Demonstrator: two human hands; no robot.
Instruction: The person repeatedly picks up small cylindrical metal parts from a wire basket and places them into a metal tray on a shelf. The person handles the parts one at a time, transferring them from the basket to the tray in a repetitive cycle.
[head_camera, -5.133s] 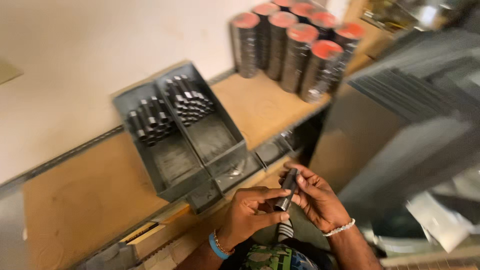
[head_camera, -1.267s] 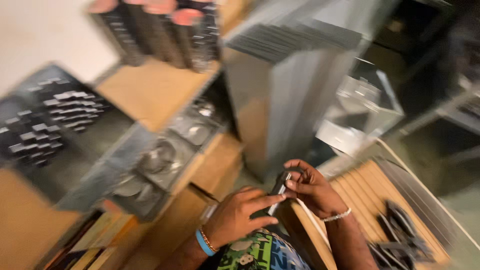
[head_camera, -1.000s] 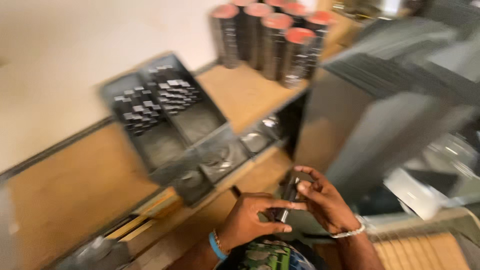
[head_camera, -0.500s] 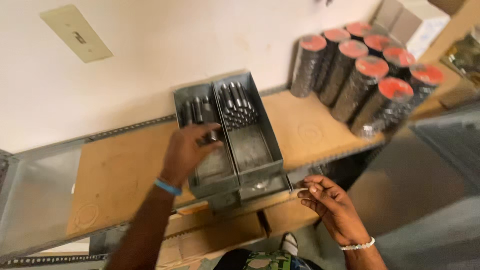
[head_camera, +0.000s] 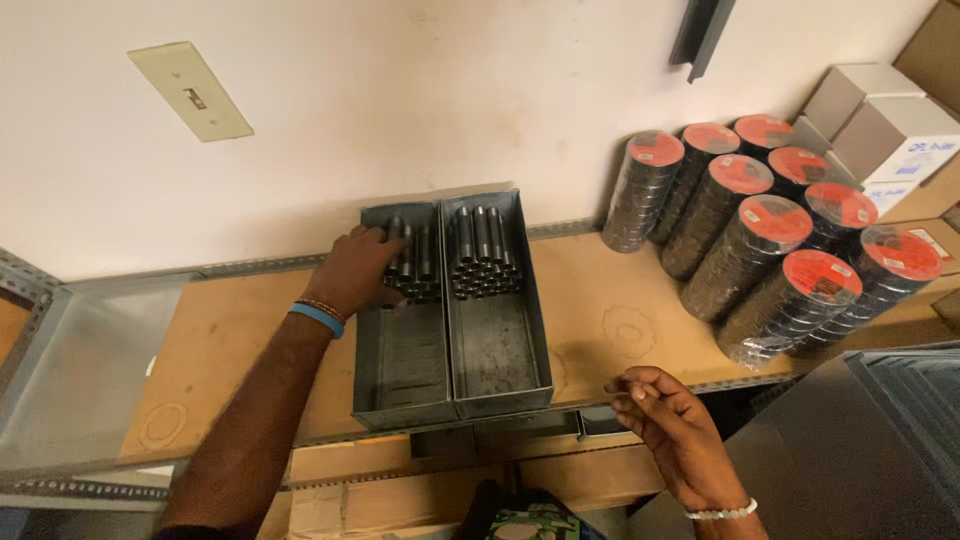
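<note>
At twelve o'clock of the view, on a brown fibreboard shelf (head_camera: 640, 300) edged with slotted metal rail, two long grey sheet-metal trays are set side by side, walls touching. The left tray (head_camera: 400, 370) and the right tray (head_camera: 500, 350) each carry a stack of dark cylindrical steel pins at the far end, against the cream wall; the near halves are bare. The left-tray pins (head_camera: 420, 268) are partly covered by the left hand (head_camera: 352, 272), banded at the wrist in blue, whose fingers are curled down onto the stack; whether a pin is actually clamped cannot be told, the fingertips being hidden. The right-tray pins (head_camera: 485, 255) lie untouched. At five o'clock the right hand (head_camera: 668, 420), a beaded bracelet at its wrist, is held off the shelf edge with fingers loosely curled and nothing seen in them. At two o'clock, black shrink-wrapped roll stacks with red core labels (head_camera: 770, 240) lean together, well apart from the trays.

For a clean pick, one pin should be pinched from the top layer and lifted straight along its axis, so that neighbours are not rolled loose; the free hand may be used to steady the tray.
</note>
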